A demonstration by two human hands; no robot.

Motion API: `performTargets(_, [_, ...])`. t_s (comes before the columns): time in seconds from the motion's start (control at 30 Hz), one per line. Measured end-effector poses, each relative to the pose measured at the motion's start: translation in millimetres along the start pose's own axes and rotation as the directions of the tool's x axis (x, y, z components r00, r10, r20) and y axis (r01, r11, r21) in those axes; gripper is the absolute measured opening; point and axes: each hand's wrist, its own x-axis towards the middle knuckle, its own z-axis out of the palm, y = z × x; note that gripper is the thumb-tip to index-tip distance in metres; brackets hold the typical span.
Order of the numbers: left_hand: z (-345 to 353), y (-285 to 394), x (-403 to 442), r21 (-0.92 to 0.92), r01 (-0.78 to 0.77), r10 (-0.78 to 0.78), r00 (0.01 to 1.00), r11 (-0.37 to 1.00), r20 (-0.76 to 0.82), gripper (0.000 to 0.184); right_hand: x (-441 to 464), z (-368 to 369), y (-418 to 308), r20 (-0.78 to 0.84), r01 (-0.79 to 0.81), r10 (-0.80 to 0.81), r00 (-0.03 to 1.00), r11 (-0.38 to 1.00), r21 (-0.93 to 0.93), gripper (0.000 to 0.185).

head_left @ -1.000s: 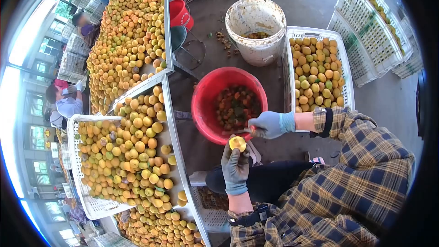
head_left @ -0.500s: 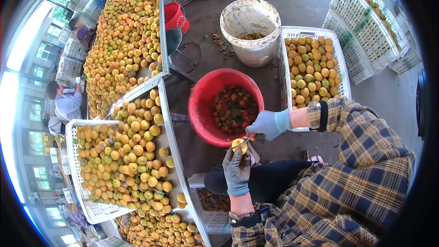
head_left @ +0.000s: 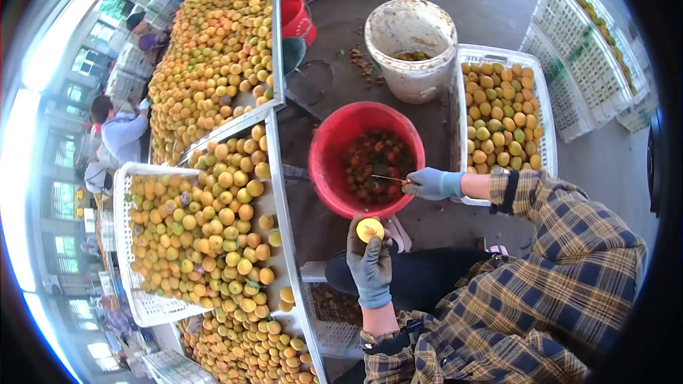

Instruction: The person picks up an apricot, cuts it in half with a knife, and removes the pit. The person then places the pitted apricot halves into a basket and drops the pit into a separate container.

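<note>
My left hand [head_left: 371, 264], in a grey glove, grips a round fruit [head_left: 370, 230] whose pale yellow cut face points up, just below the rim of the red bucket. In my right hand [head_left: 432, 183], also gloved, is a small knife [head_left: 388, 178] with a thin blade and a red part at the handle. Its blade lies over the opening of the red bucket [head_left: 324, 174], apart from the fruit. Inside that bucket are dark orange and greenish fruit pieces [head_left: 377, 163].
A metal-edged table [head_left: 283, 213] heaped with yellow-orange fruit runs along the left, bearing a tilted white crate [head_left: 122, 242]. Beyond the red bucket stand a stained white bucket [head_left: 420, 75] and a fruit-filled crate [head_left: 546, 117]. Stacked crates [head_left: 569, 64] are at right. People work at far left.
The knife has left the fruit and moved up over the red bucket with my right hand. My left hand has turned the fruit's cut face upward. The whole view has shifted slightly.
</note>
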Motion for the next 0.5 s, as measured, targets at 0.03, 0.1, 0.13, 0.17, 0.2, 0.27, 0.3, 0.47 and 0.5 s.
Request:
performTargets(0.03, [3,4,-3,-0.026,-0.022,0.023,1.000,0.999,0.021,0.049,2,11,0,-0.009,0.024,-0.024,1.000,0.996,0.085,0.037])
performTargets(0.1, [-4,10,-11,-0.063,-0.064,0.065,0.998,0.996,0.024,0.053,-6,27,-23,0.016,0.092,-0.103,0.995,0.944,0.316,0.035])
performTargets(0.13, [-13,14,-16,-0.070,-0.095,0.095,0.995,0.993,-0.003,0.053,-15,35,-38,0.014,0.124,-0.157,0.988,0.833,0.539,0.033])
performTargets(0.17, [-23,19,-22,-0.110,-0.114,0.111,0.993,0.987,-0.033,0.052,-26,41,-58,0.044,0.168,-0.228,0.973,0.822,0.544,0.030])
performTargets(0.2, [-32,23,-31,-0.145,-0.136,0.128,0.990,0.980,-0.063,0.051,-43,43,-88,0.117,0.108,-0.240,0.964,0.750,0.652,0.030])
performTargets(0.27, [-42,30,-54,-0.141,-0.237,0.218,0.967,0.961,-0.134,0.049,-61,62,-121,0.357,-0.112,-0.199,0.913,0.719,0.686,0.028])
performTargets(0.3, [-46,33,-66,-0.148,-0.294,0.270,0.948,0.944,-0.166,0.048,-66,76,-133,0.337,-0.001,-0.285,0.897,0.763,0.647,0.028])
performTargets(0.47, [-69,38,-130,-0.001,-0.454,0.433,0.852,0.891,-0.295,0.048,-77,135,-168,0.300,0.443,-0.543,0.785,0.829,0.340,0.030])
performTargets(0.5, [-71,39,-141,0.034,-0.480,0.466,0.830,0.877,-0.306,0.049,-82,140,-174,0.364,0.418,-0.513,0.777,0.854,0.311,0.029])
